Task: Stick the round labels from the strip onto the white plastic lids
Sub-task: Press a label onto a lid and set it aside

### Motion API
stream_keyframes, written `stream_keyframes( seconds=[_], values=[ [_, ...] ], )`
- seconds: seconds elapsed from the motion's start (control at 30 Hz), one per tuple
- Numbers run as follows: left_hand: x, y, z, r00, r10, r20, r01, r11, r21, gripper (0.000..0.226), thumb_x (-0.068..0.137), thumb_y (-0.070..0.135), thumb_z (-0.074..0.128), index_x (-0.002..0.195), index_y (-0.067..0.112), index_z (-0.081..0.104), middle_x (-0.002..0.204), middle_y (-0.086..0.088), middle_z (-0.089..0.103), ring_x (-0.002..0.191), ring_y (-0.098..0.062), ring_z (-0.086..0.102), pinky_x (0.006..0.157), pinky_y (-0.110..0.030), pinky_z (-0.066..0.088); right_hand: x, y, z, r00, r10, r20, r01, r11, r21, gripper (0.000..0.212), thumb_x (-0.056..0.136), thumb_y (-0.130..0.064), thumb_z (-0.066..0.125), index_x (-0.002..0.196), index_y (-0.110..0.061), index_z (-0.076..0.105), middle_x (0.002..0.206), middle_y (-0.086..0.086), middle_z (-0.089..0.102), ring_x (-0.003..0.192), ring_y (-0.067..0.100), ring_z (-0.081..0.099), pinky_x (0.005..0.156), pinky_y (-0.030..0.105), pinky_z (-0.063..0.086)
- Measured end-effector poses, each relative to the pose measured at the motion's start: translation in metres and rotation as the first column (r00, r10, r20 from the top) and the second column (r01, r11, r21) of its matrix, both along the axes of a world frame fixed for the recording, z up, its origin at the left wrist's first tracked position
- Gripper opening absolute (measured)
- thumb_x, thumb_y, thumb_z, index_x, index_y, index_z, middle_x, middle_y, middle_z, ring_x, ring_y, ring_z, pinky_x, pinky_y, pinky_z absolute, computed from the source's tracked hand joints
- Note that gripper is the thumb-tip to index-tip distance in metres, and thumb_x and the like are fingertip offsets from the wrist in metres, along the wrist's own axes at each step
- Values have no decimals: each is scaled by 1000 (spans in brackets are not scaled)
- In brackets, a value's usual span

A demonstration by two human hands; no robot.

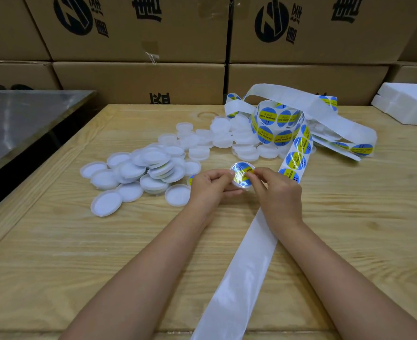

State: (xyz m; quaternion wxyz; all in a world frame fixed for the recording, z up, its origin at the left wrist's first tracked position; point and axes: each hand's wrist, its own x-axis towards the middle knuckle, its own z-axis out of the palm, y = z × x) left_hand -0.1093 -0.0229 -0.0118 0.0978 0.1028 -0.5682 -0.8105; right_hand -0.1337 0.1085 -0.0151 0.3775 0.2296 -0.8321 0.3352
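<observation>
One lid [240, 184], judged light and rigid, was pinched at its rim by the left hand [209, 186] while the right hand [279, 192] pinched the flimsy label [241, 169] onto it.

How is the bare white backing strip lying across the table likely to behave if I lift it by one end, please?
The backing strip would probably hang limp: it looks thin and already drapes in loose loops near the label roll. Its glossy sheen suggests it may be slippery to grip. It seems very light, so a push would likely crumple or slide it.
</observation>
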Motion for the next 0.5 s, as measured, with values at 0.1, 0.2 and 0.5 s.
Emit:
stream_keyframes(
  seconds=[0.1,0.2,0.5],
  values=[
    [1,1,0,1000,5,0,-5,1000,-2,9,88,6,61,82,1,66,72,-16,68,59,-18,68,59,-24,57,-1,-1,0,999,-13,34,12,1000,15,30,84,-18,67,109,-1,68,71,11,70,64,30,66,57,35,50],
    [2,0,1,1000,-6,-3,6,1000,-4,12,89,5,60,79,1,66,68,-14,68,59,-19,68,59,-24,57,-4,-1,-2,983,33,180,-18,996,-85,52,85,-12,67,134,-7,50,87,5,73,75,26,67,71,35,48],
    [2,1,1,997,-63,-52,59,995,-78,14,93,7,54,93,-1,66,64,-4,70,55,-14,67,54,-20,55,-6,-4,-6,900,128,416,43,924,-379,17,88,-19,63,72,-13,61,66,-8,62,62,-2,56,59,8,39]
  ],
)
